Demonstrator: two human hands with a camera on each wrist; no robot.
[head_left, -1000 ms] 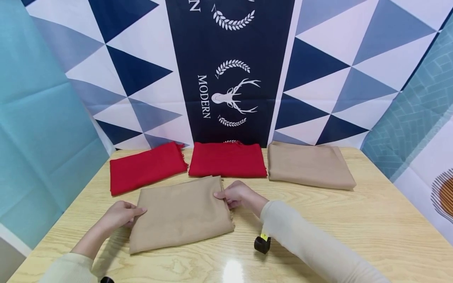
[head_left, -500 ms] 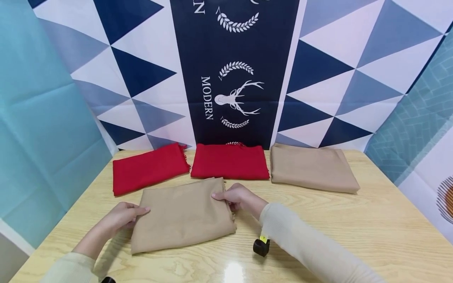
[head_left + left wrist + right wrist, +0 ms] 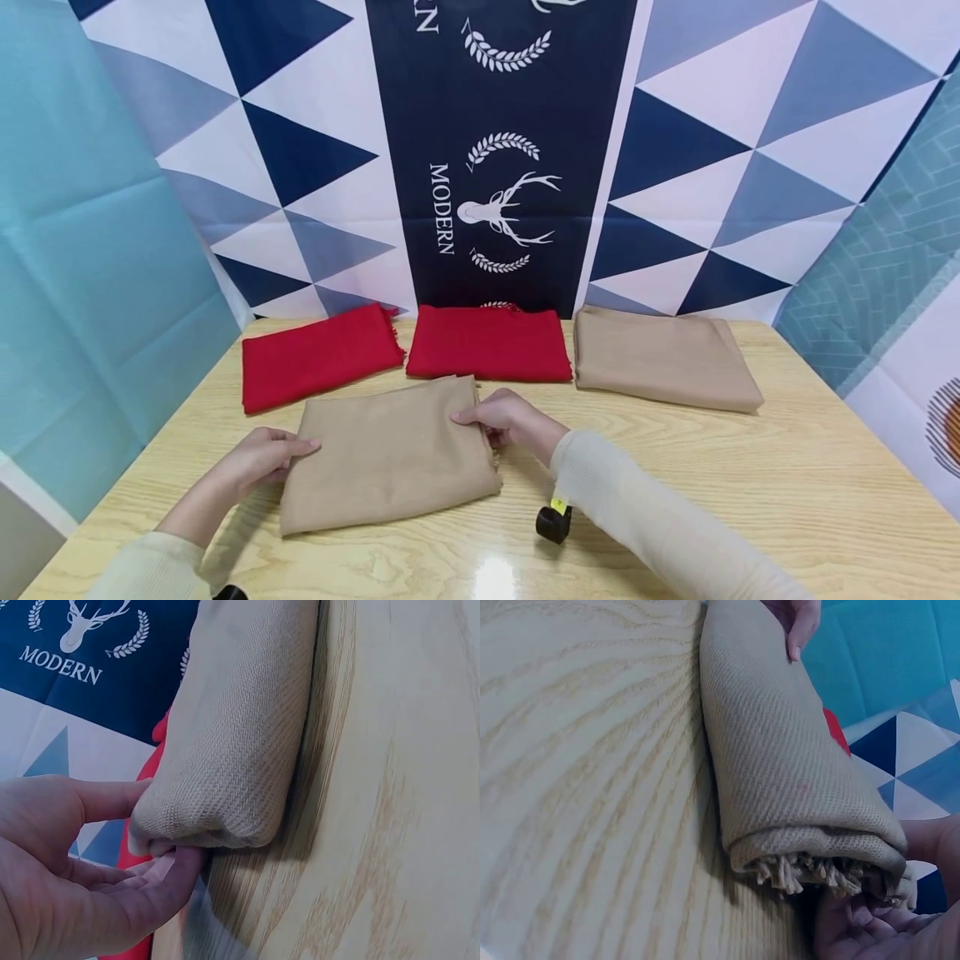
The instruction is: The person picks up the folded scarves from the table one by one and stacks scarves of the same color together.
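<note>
A folded beige scarf (image 3: 386, 454) lies on the wooden table (image 3: 750, 483) in front of me. My left hand (image 3: 296, 457) pinches its left edge, thumb on top and fingers underneath (image 3: 169, 874). My right hand (image 3: 472, 425) grips the right edge, where the fringe (image 3: 802, 874) hangs out of the fold above my curled fingers (image 3: 870, 930). In the left wrist view the beige scarf (image 3: 240, 735) shows as a thick rounded fold. The right wrist view shows the beige scarf (image 3: 780, 750) resting on the table, with my left hand's fingertips (image 3: 799, 622) at its far end.
Along the back edge lie two folded red scarves (image 3: 318, 354) (image 3: 487, 342) and another folded beige scarf (image 3: 660, 357). A small black device with a yellow tag (image 3: 553, 521) sits under my right forearm. Patterned fabric backdrops (image 3: 495, 167) close off the table's far side and both flanks.
Both hands keep the same hold on the beige scarf, which has not visibly moved. Only the head view has shifted slightly.
</note>
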